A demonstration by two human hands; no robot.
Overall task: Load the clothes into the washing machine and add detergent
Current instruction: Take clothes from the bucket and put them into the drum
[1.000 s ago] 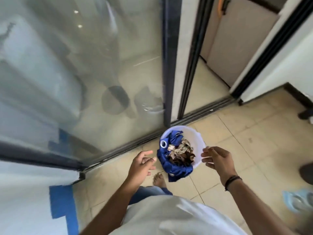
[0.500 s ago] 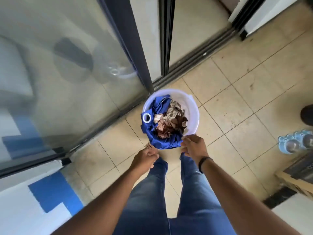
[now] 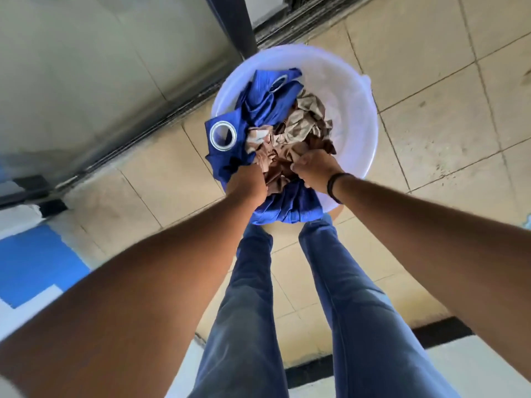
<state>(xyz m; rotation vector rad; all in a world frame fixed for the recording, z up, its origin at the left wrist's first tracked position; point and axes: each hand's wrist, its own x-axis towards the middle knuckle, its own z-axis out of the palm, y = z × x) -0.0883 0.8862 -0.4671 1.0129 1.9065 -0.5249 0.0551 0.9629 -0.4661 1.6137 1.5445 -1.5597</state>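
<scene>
Legs in blue jeans (image 3: 359,311) stand on the tiled floor (image 3: 431,110), and both bare forearms reach straight down past them into a bucket. Left hand (image 3: 247,182) sinks its curled fingers into the clothes at the bucket's near-left side, where blue and tan fabric meet; its grip closes on the laundry, though the fingertips are hidden in the folds. Right hand (image 3: 313,168), a dark band (image 3: 334,186) around its wrist, is fisted on the tan cloth (image 3: 298,124), knuckles up. That cloth is thin, crumpled and patterned. Blue cloth (image 3: 264,96) beside it is heavier, ribbed, with round metal eyelets (image 3: 222,135), and drapes over the near rim. White plastic bucket (image 3: 356,110), round and smooth, sits on the beige, scuffed tiles. Beyond it runs a dark sliding-door track (image 3: 287,27) and a glass panel (image 3: 100,67).
</scene>
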